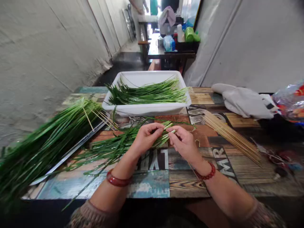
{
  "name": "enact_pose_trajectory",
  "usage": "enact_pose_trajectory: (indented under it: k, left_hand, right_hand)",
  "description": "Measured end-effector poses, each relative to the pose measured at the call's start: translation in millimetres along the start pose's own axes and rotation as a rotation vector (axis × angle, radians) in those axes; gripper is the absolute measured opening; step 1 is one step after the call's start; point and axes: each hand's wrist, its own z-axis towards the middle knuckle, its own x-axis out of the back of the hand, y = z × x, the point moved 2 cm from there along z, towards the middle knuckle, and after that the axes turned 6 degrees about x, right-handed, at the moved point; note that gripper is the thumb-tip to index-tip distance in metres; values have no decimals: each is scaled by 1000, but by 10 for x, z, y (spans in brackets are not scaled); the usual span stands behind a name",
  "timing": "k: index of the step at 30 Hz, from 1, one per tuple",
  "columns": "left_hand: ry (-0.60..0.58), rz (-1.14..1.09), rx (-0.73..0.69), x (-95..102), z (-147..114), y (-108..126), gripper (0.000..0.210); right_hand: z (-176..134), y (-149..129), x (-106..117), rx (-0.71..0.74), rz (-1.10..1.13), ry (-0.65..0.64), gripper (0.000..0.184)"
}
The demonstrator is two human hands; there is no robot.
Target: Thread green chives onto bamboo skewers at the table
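Garlic chives (111,146) lie in a loose bunch across the middle of the table, their green leaves trailing left. My left hand (147,137) is closed around their pale stem ends, thumb against fingertips. Close beside it, my right hand (184,142) pinches the white tips of a few stems. A thin stick (195,173) shows below my right wrist; whether the right hand grips it is hidden. Beyond the hands stands a white plastic tub (147,110) with more chives (152,91) laid lengthwise in it.
A large heap of chives (54,136) rests on a metal-rimmed tray (78,145) at left, with several loose skewers on top. To the right lie a bundle of bamboo skewers (232,136), a grey cloth (247,101) and a plastic bag (291,101). Another table (171,55) stands behind.
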Motion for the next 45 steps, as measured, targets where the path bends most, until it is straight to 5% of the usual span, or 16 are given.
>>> enact_pose_trajectory:
  k: [11, 20, 35, 45]
  left_hand:
    - [22, 32, -55, 6, 20, -50, 20]
    - [105, 314, -339, -13, 12, 17, 15]
    - [121, 674, -523, 7, -35, -37, 15]
    - [117, 400, -431, 14, -17, -34, 15]
  right_hand:
    - [-21, 23, -12, 0, 46, 1, 22]
    - [-7, 24, 4, -8, 32, 5, 21]
    - [8, 79, -4, -33, 56, -18, 19]
    - [28, 8, -14, -82, 249, -31, 43]
